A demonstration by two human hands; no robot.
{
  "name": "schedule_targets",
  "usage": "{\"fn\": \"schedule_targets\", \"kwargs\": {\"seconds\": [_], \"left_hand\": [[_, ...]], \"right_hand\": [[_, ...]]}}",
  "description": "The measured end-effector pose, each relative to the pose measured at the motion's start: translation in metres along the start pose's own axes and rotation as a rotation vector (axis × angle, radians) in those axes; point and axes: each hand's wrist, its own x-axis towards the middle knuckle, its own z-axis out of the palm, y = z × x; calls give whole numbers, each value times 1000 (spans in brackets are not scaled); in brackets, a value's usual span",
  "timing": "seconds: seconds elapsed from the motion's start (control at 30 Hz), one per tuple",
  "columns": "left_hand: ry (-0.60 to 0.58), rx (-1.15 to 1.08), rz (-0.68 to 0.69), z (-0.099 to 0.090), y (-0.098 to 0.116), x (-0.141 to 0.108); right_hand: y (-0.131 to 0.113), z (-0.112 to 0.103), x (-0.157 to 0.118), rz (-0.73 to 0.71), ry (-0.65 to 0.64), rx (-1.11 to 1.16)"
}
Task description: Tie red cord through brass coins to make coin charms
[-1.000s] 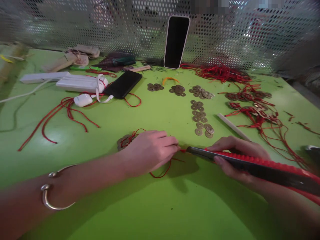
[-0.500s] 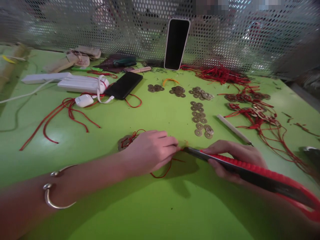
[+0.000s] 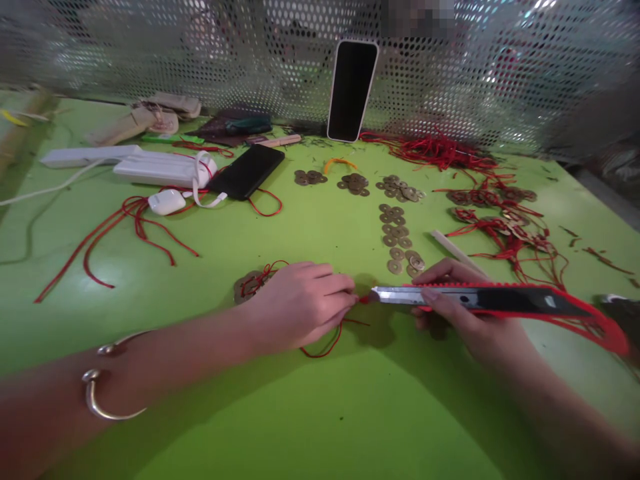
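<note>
My left hand [image 3: 315,297] rests on the green table, its fingertips pinched on a red cord [image 3: 363,299] whose short end sticks out to the right. Partly under that hand lies a cluster of round coins [image 3: 249,287] with red cord looped through it. A loose loop of thin red cord shows below my fingers. My right hand [image 3: 460,310] grips a red and black utility knife [image 3: 505,300]. Its metal tip points left, close to the cord's end; whether they touch I cannot tell.
Small groups of holed coins [image 3: 395,235] lie beyond my hands. Coins tied with red cord [image 3: 515,223] and a red cord pile [image 3: 440,152] are at right. A phone [image 3: 353,90] stands against the perforated metal screen. A black phone [image 3: 249,171] and white power strip [image 3: 157,167] lie left.
My right hand has turned the utility knife, so its flat side now faces me and its rear end is higher. My left hand stays in place with the cord.
</note>
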Motion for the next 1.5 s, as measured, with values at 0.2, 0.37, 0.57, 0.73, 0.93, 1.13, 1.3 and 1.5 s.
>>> {"fn": "schedule_targets", "kwargs": {"seconds": [0.2,0.37,0.57,0.73,0.93,1.13,1.3,1.5], "left_hand": [[-3,16,13,0,0,1],[14,12,15,0,-1,2],[2,20,19,0,-2,3],[15,16,20,1,-2,2],[19,10,15,1,-2,3],[7,13,18,0,-2,3],[9,23,17,1,-2,3],[13,14,20,0,-2,3]], "right_hand": [[-2,9,3,167,44,149],[1,5,8,207,91,205],[4,8,12,194,86,192],[3,8,10,189,86,235],[2,9,9,189,122,252],[0,10,8,184,110,218],[2,10,8,173,67,211],[-3,12,6,190,109,212]]}}
